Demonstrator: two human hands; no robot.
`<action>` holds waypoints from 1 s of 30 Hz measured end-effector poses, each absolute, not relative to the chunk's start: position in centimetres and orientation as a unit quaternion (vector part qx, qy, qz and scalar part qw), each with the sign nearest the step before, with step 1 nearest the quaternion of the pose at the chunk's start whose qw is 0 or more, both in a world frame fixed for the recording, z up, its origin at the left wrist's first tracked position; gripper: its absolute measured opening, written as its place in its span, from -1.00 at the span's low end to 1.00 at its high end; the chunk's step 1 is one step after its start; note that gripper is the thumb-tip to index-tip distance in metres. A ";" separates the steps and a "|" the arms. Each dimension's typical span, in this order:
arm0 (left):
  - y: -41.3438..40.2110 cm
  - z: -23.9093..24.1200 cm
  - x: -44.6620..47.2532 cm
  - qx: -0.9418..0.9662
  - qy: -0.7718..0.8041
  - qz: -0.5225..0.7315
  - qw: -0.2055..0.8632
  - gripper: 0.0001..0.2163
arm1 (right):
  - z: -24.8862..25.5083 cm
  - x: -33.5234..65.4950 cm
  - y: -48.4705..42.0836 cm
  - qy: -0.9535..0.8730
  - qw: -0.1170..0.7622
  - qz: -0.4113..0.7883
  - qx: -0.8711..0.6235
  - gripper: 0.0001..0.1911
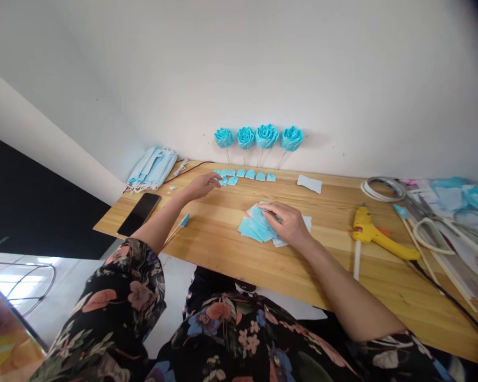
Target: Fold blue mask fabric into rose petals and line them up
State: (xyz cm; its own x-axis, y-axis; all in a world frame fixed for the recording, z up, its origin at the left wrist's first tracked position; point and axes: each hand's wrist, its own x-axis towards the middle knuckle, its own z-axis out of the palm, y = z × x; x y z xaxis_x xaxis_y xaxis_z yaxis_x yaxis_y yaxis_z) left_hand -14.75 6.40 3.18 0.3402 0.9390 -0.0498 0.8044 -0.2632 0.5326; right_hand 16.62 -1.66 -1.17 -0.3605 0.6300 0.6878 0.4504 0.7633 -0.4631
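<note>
At the left end of two rows of small folded blue petals (pixel 250 174), my left hand (pixel 202 186) reaches out with its fingers extended, just beside the nearest petals. No piece shows in it. My right hand (pixel 287 222) rests over a loose pile of cut light-blue cloth pieces (pixel 252 229). Its thumb and fingers close on the edge of a top piece, and the palm hides part of the pile. Between my forearms, near the table's front edge, lies a stick with a blue wrapped tip (pixel 183 221).
Several blue cloth roses (pixel 267 137) on sticks lean against the wall. Face masks (pixel 152 167) and a phone (pixel 139 214) lie left on the wooden table (pixel 207 244). A white strip (pixel 309 183), yellow glue gun (pixel 367 231), wire coil (pixel 382 189) and scissors (pixel 434 233) lie right.
</note>
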 end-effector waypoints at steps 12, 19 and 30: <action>4.3 1.8 -9.4 0.822 0.530 0.090 0.189 -0.64 | -0.6 16.7 -1.9 -0.805 0.464 0.120 -0.348 -0.77; 3.7 1.3 -9.1 0.769 0.624 0.082 0.108 -0.62 | 0.0 16.7 -1.9 -0.800 0.469 0.102 -0.360 -0.77; 3.4 0.8 -9.1 0.731 0.679 0.022 0.064 -0.64 | -0.1 16.8 -2.0 -0.809 0.468 0.085 -0.345 -0.76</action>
